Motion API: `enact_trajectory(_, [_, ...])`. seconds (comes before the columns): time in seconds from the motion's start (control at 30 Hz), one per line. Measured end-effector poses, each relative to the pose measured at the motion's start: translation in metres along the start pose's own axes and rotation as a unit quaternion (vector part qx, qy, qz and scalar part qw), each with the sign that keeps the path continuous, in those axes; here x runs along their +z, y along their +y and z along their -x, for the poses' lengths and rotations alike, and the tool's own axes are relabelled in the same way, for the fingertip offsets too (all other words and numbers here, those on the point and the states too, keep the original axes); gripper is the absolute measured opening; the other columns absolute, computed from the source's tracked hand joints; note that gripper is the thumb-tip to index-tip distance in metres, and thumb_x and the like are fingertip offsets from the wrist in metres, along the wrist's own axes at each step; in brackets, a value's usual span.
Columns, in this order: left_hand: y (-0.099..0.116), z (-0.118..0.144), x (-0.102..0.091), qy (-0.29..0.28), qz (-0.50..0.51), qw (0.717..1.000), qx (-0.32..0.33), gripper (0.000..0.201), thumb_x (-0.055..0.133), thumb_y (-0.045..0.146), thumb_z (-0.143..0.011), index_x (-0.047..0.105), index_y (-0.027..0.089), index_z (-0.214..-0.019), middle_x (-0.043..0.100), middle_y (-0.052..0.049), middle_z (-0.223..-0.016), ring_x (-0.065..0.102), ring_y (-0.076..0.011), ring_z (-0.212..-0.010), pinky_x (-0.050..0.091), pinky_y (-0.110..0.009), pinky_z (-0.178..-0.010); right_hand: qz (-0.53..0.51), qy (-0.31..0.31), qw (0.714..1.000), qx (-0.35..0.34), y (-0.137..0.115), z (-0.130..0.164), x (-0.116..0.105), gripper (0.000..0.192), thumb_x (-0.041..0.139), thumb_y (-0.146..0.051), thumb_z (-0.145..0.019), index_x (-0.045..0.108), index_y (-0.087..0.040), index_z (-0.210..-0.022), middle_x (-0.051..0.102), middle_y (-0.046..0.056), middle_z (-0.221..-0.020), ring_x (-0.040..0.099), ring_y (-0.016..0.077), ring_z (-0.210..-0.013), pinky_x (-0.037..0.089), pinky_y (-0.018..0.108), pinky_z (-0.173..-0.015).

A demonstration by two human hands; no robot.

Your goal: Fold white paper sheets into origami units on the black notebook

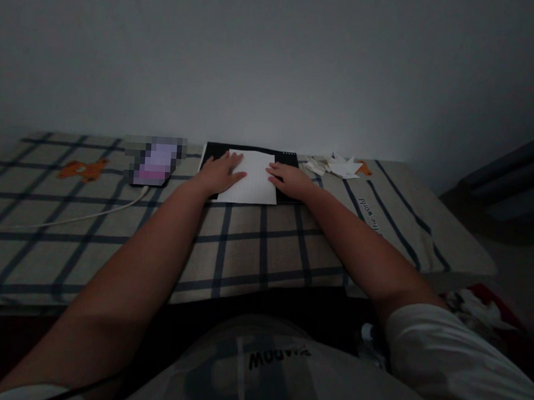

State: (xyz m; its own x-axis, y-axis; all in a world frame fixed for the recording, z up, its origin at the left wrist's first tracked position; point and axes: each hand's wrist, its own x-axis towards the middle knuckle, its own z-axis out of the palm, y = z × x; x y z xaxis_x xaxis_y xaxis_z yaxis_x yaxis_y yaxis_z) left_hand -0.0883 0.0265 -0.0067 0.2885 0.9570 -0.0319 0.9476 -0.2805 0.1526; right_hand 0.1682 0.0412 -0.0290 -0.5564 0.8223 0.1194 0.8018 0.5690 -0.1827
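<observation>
Head view: both arms reach forward across a surface covered with a checked cloth (255, 241), beige with dark blue lines, which may be a bed or a table; I cannot tell which. At the far edge, against the pale wall (275, 62), lies a white sheet of paper (252, 184) on top of a black pad (215, 151) that shows around its upper and left sides.

The left hand (221, 173) lies flat on the left part of the paper, fingers stretched out and pointing right, its grip open and pressing down rather than holding anything. The right hand (289, 178) rests at the paper's right edge, fingers pointing left and touching the sheet, its grip also open and flat. The two hands are near each other with a bare strip of paper between them.

Left of the pad sits a blurred-out device (154, 163) with a purple glow, and a white cable (80, 217) runs from it toward the left edge. An orange bear print (82, 169) marks the cloth farther left. Right of the pad lies a small heap of white paper scraps (336, 166). At the bottom, the person's white shirt (275, 369) with dark lettering fills the foreground.
</observation>
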Motion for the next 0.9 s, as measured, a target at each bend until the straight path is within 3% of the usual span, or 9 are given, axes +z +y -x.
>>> enact_trajectory(0.3, [0.007, 0.004, -0.005, -0.028, -0.025, 0.999, -0.007, 0.072, 0.034, 0.043, -0.118, 0.019, 0.017, -0.183, 0.021, -0.017, -0.188, 0.017, -0.0323, -0.177, 0.018, -0.059, -0.142, 0.003, -0.003, 1.0, 0.004, 0.002, -0.001, 0.001, 0.052, 0.05, -0.027, -0.113, 0.063, -0.012, -0.161, 0.053, 0.016, -0.174, 0.051, 0.0276, -0.163, 0.039, 0.044, -0.136])
enact_trajectory(0.6, [0.011, 0.005, -0.008, -0.031, -0.022, 0.999, -0.001, 0.072, 0.034, 0.041, -0.117, 0.016, 0.017, -0.183, 0.022, -0.018, -0.188, 0.019, -0.0321, -0.176, 0.019, -0.061, -0.141, -0.001, -0.001, 1.0, 0.007, 0.001, 0.0, 0.001, 0.052, 0.051, -0.026, -0.113, 0.063, -0.013, -0.161, 0.052, 0.015, -0.174, 0.051, 0.0276, -0.163, 0.04, 0.046, -0.136])
enact_trajectory(0.9, [0.003, -0.003, 0.003, -0.019, 0.006, 1.0, 0.019, 0.072, 0.034, 0.039, -0.116, 0.016, 0.02, -0.183, 0.023, -0.016, -0.188, 0.019, -0.0307, -0.177, 0.017, -0.059, -0.141, -0.011, 0.004, 1.0, 0.006, 0.001, 0.001, 0.001, 0.051, 0.053, -0.025, -0.112, 0.064, -0.014, -0.161, 0.052, 0.013, -0.174, 0.05, 0.0262, -0.163, 0.04, 0.046, -0.136])
